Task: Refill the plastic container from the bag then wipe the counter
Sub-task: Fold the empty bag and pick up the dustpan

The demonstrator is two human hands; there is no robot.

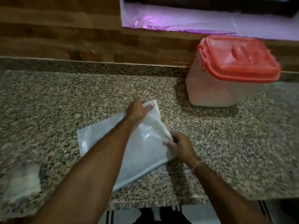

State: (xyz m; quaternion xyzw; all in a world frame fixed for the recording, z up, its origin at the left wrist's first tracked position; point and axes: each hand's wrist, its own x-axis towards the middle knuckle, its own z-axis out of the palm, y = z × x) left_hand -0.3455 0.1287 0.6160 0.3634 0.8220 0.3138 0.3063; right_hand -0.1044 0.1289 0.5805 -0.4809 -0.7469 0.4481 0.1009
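A flat white woven bag [142, 152] lies on the speckled granite counter [64, 102] in the middle of the view. My left hand [138, 109] pinches the bag's far corner, which is lifted and folded. My right hand [182, 144] grips the bag's right edge. The translucent plastic container [226, 88] stands at the back right of the counter, apart from the bag, with its red lid [239, 60] shut on top. Its contents look pale through the wall.
A blurred whitish cloth or bag [22, 181] lies at the counter's front left. A wooden wall [64, 29] rises behind the counter, with a purple plastic-covered ledge [194, 20] above. The counter's front edge [153, 202] is near my body, floor below.
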